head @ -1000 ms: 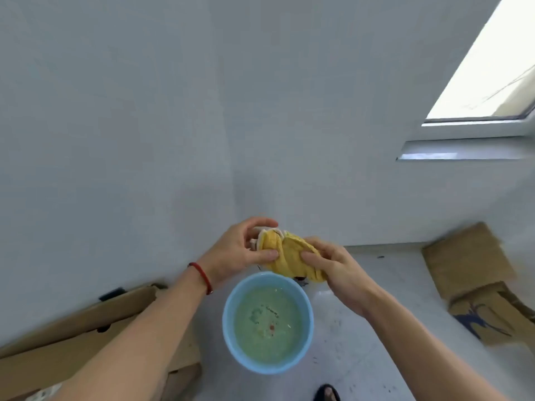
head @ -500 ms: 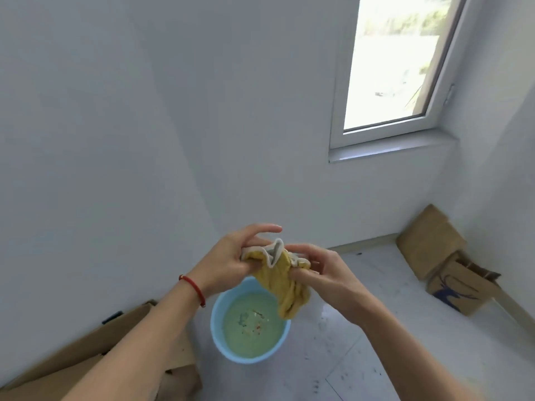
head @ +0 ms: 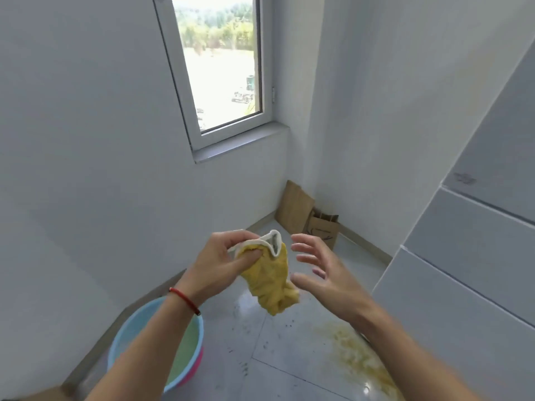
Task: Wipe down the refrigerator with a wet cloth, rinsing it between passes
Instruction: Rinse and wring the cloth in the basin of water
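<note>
Left hand pinches yellow cloth at its top, cloth dangling mid-frame; right hand at 3 o'clock beside it, fingers spread, empty; blue basin at 7 o'clock

We see a mustard-yellow cloth with a white edge; a light-blue basin — pink beneath, its water pale green; a red wrist cord; brown cardboard; yellowish stains on grey tiles.

My left hand pinches the yellow cloth, which hangs just beside my spread right hand, apparently not touching. The blue basin sits below my left forearm.
</note>
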